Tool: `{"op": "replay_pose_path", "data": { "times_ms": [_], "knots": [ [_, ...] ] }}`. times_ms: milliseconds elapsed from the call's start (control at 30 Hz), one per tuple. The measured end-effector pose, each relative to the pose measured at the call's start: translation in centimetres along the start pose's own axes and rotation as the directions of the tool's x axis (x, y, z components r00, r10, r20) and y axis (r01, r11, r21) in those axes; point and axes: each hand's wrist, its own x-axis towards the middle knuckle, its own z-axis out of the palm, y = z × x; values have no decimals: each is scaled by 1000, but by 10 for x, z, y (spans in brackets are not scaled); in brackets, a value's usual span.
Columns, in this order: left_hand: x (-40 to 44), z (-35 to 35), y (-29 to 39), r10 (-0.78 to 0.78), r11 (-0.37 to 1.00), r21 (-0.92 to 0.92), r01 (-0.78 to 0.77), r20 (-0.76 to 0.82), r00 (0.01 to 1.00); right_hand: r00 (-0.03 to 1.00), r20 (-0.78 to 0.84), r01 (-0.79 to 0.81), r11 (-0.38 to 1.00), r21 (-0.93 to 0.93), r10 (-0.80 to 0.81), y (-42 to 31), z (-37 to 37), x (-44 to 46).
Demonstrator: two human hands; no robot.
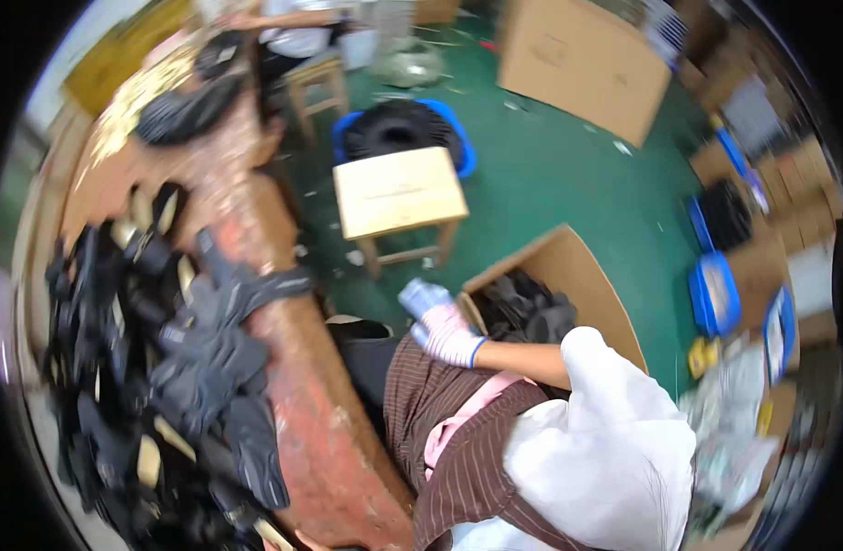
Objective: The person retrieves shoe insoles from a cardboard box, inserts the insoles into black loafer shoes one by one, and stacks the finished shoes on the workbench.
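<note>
My right hand [440,328], in a white-and-pink glove with blue-grey fingers, is above my lap beside an open carton [600,285]. Its fingers look stretched out, and nothing shows in them. Dark grey and black pieces [522,308] lie inside the carton. At the bottom edge by the bench, a small patch of skin [306,542] may be my left hand; its fingers are cut off from view. Close to it, a heap of black shoe-like pieces with beige insides [118,367] covers the left of the bench. Dark grey fabric pieces [214,354] lie nearer its edge.
The worn red-brown bench [316,432] runs along my left. Ahead stand a wooden stool [398,193] and a blue tub [467,147] of black pieces. Another person [297,32] sits farther back. Cartons [582,64], blue bins [713,294] and plastic bags [729,441] line the right.
</note>
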Motion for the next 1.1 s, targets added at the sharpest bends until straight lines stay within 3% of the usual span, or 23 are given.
{"op": "replay_pose_path", "data": {
  "times_ms": [33,100,133,167,200,300,333,400,467,500,533,600,700,767,800,867,900,967,1033,1100],
  "knots": [
    [10,10,8,14,999,-49,-14,3,1000,965,-80,-257,960,-110,249,39,3,-17],
    [30,32,25,130,980,-159,-115,86,988,760,-220,-647,740,-182,611,96,6,-70],
    [38,43,34,186,962,-228,-150,145,972,631,-257,-775,610,-168,732,114,6,-104],
    [45,51,43,245,941,-285,-182,206,947,580,-254,-814,563,-145,774,126,7,-139],
    [52,58,53,300,926,-301,-226,226,927,539,-92,-841,532,-95,837,133,9,-175],
    [72,79,90,493,840,-437,-323,361,792,432,322,-876,477,-73,842,133,35,-276],
    [75,90,100,530,820,-452,-352,366,765,409,374,-870,479,-116,832,123,41,-306],
    [75,116,123,528,820,-511,-258,502,685,361,432,-880,456,-136,826,116,45,-336],
    [76,129,157,546,815,-532,-231,570,614,225,604,-956,293,-15,764,124,45,-350],
    [75,136,181,617,774,-575,-266,589,522,173,686,-978,205,35,706,128,47,-354],
    [74,143,206,675,733,-614,-294,602,426,165,698,-982,182,50,697,134,59,-357],
    [63,167,247,692,717,-670,-192,651,314,226,543,-943,41,330,809,154,91,-349],
    [34,202,316,815,576,-743,-341,555,168,229,508,-870,-60,489,830,202,119,-314],
    [6,235,359,842,531,-764,-368,526,123,9,421,-762,-267,590,907,231,121,-287],
    [-9,253,378,851,513,-769,-381,513,110,13,438,-767,-272,581,899,251,127,-283],
    [-41,286,414,820,555,-729,-401,561,113,-172,454,-499,-475,725,874,285,143,-276],
    [-57,306,425,817,542,-708,-452,570,87,-172,470,-506,-488,711,865,295,148,-280],
    [-87,336,450,805,535,-681,-500,590,56,-243,571,-243,-619,747,784,318,151,-298],
    [-114,354,473,815,494,-625,-605,574,72,-274,587,-234,-645,727,762,332,154,-316],
    [-121,370,506,751,557,-609,-565,660,29,-321,599,-201,-670,714,734,340,158,-332]
  ]
}}
